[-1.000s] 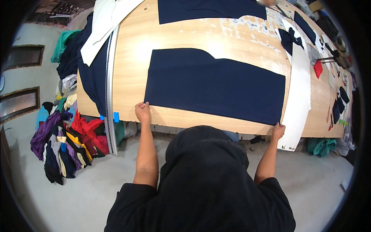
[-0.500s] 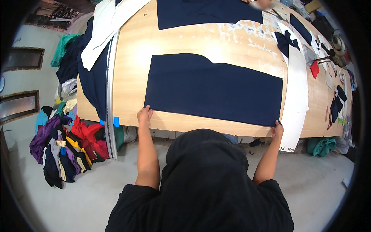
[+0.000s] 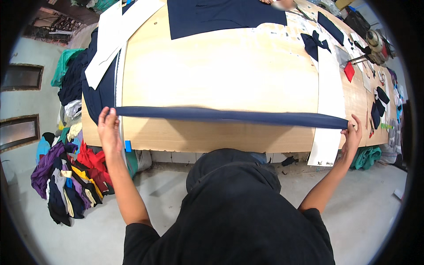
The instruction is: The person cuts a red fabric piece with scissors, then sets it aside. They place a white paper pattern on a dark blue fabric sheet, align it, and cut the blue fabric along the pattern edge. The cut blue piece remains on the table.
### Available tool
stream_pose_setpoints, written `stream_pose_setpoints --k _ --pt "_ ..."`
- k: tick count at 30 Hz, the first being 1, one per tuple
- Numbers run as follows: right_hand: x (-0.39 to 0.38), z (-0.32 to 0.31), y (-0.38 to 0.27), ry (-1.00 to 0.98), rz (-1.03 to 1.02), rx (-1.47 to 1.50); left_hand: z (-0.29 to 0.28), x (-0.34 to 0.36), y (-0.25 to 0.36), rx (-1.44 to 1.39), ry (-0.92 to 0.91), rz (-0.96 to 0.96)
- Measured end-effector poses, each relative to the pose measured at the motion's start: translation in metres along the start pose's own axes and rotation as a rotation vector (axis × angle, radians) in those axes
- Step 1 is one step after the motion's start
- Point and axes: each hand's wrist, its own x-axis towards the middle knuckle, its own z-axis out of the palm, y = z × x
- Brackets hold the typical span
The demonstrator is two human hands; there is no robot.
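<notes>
A navy cut fabric panel (image 3: pixel 229 115) is stretched between my hands above the wooden table (image 3: pixel 212 75), seen nearly edge-on as a narrow, slightly blurred band. My left hand (image 3: pixel 110 131) pinches its left corner near the metal rail, and my right hand (image 3: pixel 352 139) pinches the right corner over a white paper pattern strip (image 3: pixel 330 95). A shadow falls on the wood below the cloth. Another navy fabric piece (image 3: pixel 221 17) lies flat at the far side of the table.
White pattern pieces (image 3: pixel 104 48) overlap navy cloth (image 3: pixel 99 95) at the left. A long metal rail (image 3: pixel 119 77) crosses that end. Coloured scraps (image 3: pixel 66 172) are heaped on the floor. Navy offcuts (image 3: pixel 314 44) and a red scrap (image 3: pixel 349 71) lie right. A co-worker's hand (image 3: pixel 287 4) shows at the top.
The navy panel, flat on the table before, has been lifted and pulled taut. My hands have risen and spread wider apart, each keeping its corner. The whole view has shifted slightly.
</notes>
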Motion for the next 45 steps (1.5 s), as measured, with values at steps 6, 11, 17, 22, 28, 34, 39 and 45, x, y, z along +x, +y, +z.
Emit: stream_pose_setpoints --k 6,11,17,22,28,34,39,45 --pt "0.048 0.029 -0.016 -0.156 -0.013 0.027 0.033 0.058 0.028 0.011 -0.063 0.039" --pt "0.045 0.086 -0.044 -0.121 -0.058 0.154 0.053 0.089 0.030 -0.107 -0.003 0.148" --pt "0.020 0.061 -0.028 -0.041 -0.152 0.274 0.042 0.063 0.007 -0.201 0.056 0.294" --pt "-0.004 0.085 0.072 -0.114 0.006 0.260 0.006 0.036 -0.110 -0.003 0.170 0.114" --pt "-0.038 0.126 0.198 -0.062 0.307 0.100 -0.025 0.017 -0.280 0.163 0.247 -0.109" --pt "-0.064 0.111 0.236 0.074 0.215 -0.106 -0.063 -0.031 -0.294 0.341 0.250 -0.217" --pt "-0.079 0.136 0.220 0.258 0.063 -0.687 -0.056 -0.045 -0.279 0.787 0.259 0.008" --pt "-0.126 0.254 0.133 -0.057 -0.589 -0.701 0.093 -0.086 -0.235 0.952 -0.335 0.567"
